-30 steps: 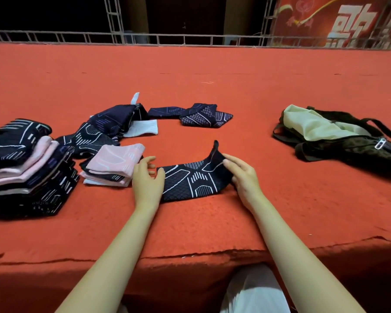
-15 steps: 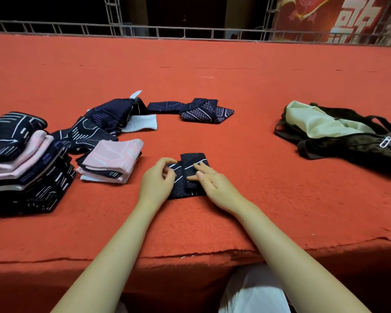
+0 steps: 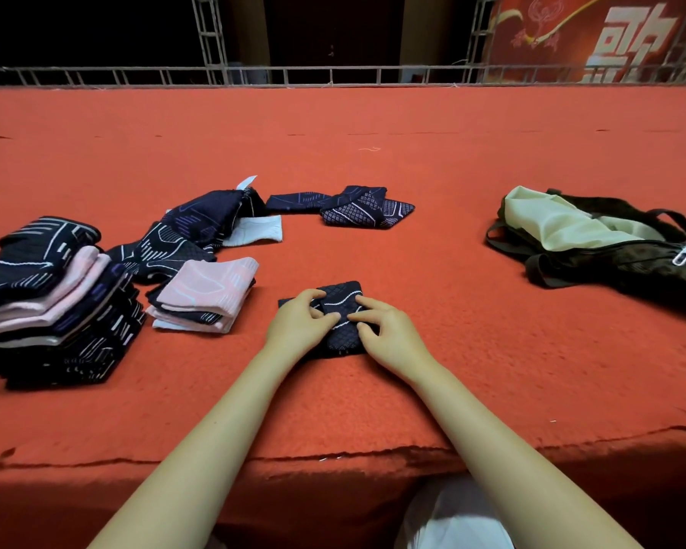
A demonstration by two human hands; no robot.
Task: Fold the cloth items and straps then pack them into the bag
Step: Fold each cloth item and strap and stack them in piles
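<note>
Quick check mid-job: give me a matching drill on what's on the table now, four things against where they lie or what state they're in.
Things:
1. bag
2. tall stack
3. dark cloth
4. pink cloth

Places or states:
A. far left, many folded pieces piled up
B. under both hands, folded small
C. far right, unzipped, pale lining showing
D. top of a short pile, between the tall stack and the hands

Pairs: 1-C, 2-A, 3-B, 4-D

The left hand and right hand both have curled fingers on the dark cloth.
</note>
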